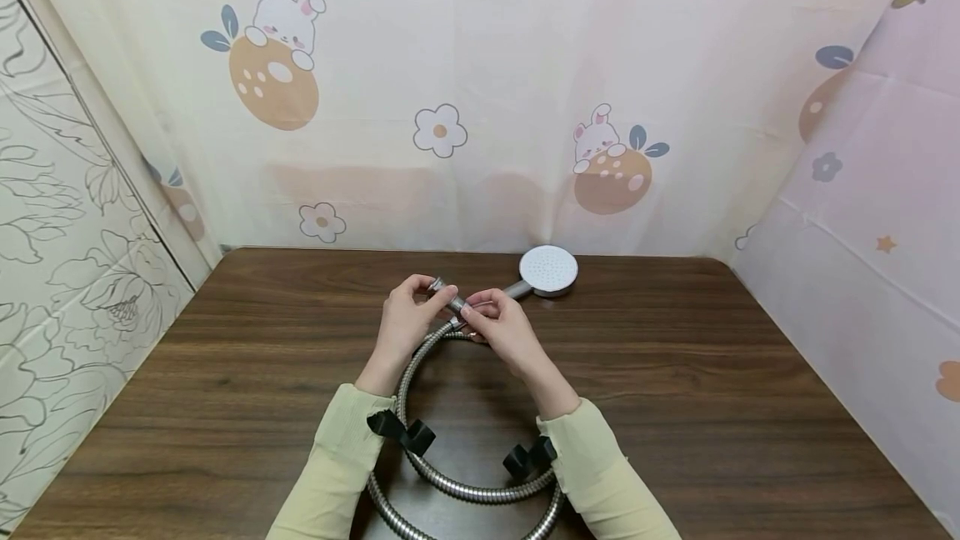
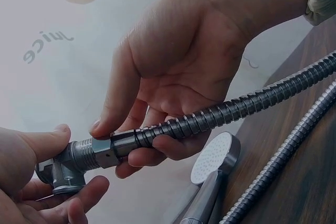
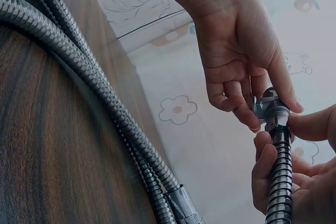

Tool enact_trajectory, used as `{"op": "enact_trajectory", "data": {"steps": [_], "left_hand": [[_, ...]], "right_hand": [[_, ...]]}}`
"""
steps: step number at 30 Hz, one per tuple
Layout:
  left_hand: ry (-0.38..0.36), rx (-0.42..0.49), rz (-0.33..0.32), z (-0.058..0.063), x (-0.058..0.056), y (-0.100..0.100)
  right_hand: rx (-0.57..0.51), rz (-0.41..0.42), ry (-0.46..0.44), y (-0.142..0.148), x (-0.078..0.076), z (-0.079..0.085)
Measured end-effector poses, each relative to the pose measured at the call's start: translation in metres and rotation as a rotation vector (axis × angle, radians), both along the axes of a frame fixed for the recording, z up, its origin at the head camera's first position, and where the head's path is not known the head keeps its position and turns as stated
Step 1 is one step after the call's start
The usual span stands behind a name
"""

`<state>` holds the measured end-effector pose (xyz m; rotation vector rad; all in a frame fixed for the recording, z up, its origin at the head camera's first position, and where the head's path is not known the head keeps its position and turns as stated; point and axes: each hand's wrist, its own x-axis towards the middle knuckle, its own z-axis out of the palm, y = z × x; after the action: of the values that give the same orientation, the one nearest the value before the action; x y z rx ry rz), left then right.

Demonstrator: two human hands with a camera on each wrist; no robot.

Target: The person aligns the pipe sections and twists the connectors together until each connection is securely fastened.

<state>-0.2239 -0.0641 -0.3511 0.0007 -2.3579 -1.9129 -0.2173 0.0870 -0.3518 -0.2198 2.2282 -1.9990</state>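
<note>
My left hand (image 1: 408, 319) pinches a chrome T-shaped pipe fitting (image 2: 67, 167) above the table. The thumb and fingers of my right hand (image 1: 510, 327) grip the end nut (image 2: 107, 151) of a ribbed metal shower hose (image 2: 210, 118). In the left wrist view the nut meets the fitting's threaded neck, with some thread still showing. How deeply the two engage is hidden. From the nut, the hose runs down past my right fingers and loops on the table between my forearms. A round shower head (image 1: 549, 269) with a white face lies just beyond my right hand.
The dark wood table (image 1: 712, 398) ends at a patterned cloth backdrop (image 1: 480, 65). Coils of the hose (image 1: 480, 492) lie near the front, below both wrists. In the right wrist view, another hose end meets a metal handle (image 3: 185, 205).
</note>
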Motion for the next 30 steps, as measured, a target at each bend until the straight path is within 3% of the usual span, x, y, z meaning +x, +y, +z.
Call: {"op": "enact_trajectory", "data": {"steps": [30], "left_hand": [[0.015, -0.015, 0.007, 0.0009, 0.0028, 0.0010]], "right_hand": [[0.072, 0.052, 0.029, 0.0024, -0.0010, -0.0011]]}}
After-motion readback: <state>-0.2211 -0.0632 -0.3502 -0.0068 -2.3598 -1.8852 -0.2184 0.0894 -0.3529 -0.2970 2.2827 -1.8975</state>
